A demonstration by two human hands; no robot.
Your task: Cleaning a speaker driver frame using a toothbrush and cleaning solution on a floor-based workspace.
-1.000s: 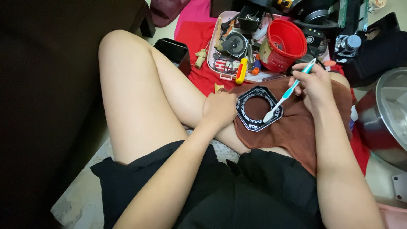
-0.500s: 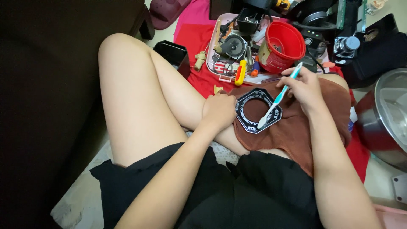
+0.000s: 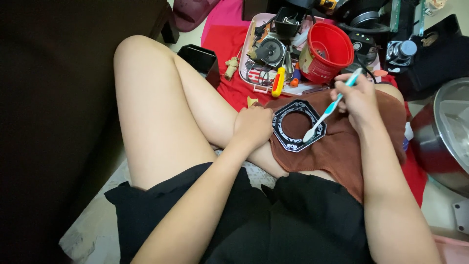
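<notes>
Toothbrush (image 3: 328,111) is sitting pinched in your right hand (image 3: 359,100), bristles touching the black ring (image 3: 298,126); your left hand (image 3: 253,126) is gripping the ring's edge on the brown cloth (image 3: 342,151).

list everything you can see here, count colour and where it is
black ring frame: 1, black octagonal with round hole, on the brown cloth
toothbrush: 1, blue and white, head on the frame's right edge
brown cloth: 1, brown, draped over the lap
red bucket: 1, red, top centre on the floor
pink tray: 1, pink, left of the bucket, full of small parts
small speaker: 1, black and grey, in the tray
screwdriver: 1, yellow handle, at the tray's front edge
black box: 1, black, beside the raised knee
red cloth: 1, red, under the tray
metal bowl: 1, silver, far right
left hand: 1, steadying the frame's left edge
right hand: 1, grip on the toothbrush
</notes>
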